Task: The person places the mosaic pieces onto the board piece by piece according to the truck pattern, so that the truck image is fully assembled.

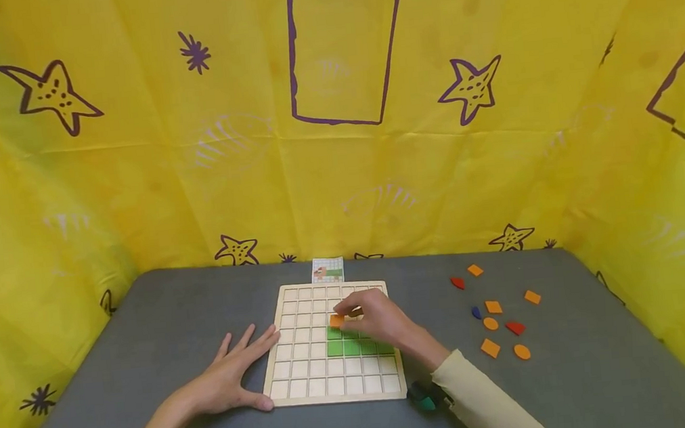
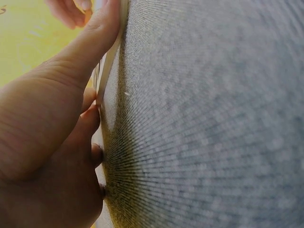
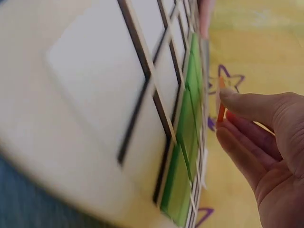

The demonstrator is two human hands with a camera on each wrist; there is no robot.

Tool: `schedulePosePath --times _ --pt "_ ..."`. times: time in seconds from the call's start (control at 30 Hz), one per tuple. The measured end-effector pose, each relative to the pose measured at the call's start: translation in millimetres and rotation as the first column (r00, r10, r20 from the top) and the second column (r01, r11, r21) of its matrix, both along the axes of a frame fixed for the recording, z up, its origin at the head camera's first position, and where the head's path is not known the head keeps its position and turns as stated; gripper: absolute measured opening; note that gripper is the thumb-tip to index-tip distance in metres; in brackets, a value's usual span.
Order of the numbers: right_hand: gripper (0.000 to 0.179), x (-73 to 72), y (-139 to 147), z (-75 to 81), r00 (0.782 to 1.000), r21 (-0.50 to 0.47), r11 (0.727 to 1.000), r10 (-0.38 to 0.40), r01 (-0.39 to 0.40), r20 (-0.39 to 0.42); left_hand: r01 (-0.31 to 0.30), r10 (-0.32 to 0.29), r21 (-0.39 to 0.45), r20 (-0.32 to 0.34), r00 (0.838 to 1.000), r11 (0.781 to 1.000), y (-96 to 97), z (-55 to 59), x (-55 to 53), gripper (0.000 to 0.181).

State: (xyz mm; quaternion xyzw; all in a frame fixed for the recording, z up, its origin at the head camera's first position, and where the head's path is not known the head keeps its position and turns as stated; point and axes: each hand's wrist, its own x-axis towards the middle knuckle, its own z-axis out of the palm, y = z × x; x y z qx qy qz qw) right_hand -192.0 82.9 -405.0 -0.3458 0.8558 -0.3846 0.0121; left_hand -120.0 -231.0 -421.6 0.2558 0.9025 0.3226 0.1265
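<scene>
A wooden grid board [image 1: 296,388] lies on the grey table, with several green square tiles [image 1: 351,347] set in its cells toward the right. Between thumb and fingers my right hand [image 1: 379,318] pinches an orange tile [image 1: 336,320] just above the board, by the upper left of the green tiles. The right wrist view shows that orange tile [image 3: 221,99] edge-on, apart from the board. My left hand [image 1: 228,379] rests with spread fingers at the board's left edge, its thumb at the near left corner; the left wrist view shows the thumb [image 2: 97,35] against the rim.
Loose orange tiles [image 1: 491,348], red pieces [image 1: 515,328] and a small blue piece [image 1: 476,312] lie on the table to the right. A pattern card [image 1: 328,269] sits behind the board. A yellow printed cloth [image 1: 242,182] rises around the table's back and sides.
</scene>
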Motion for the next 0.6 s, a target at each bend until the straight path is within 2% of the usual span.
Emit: schedulePosePath --times 0.3,0.6 --pt "0.028 2.3 -24 0.2 1.0 0.101 0.995 0.013 -0.012 -0.006 -0.003 0.003 -0.01 0.017 1.0 1.0 -0.3 0.7 -1.0 0.11" --pt "0.027 0.1 -34 -1.8 0.997 0.173 0.984 0.054 -0.045 -0.048 -0.006 0.006 -0.013 0.016 1.0 1.0 -0.2 -0.2 -1.2 0.109"
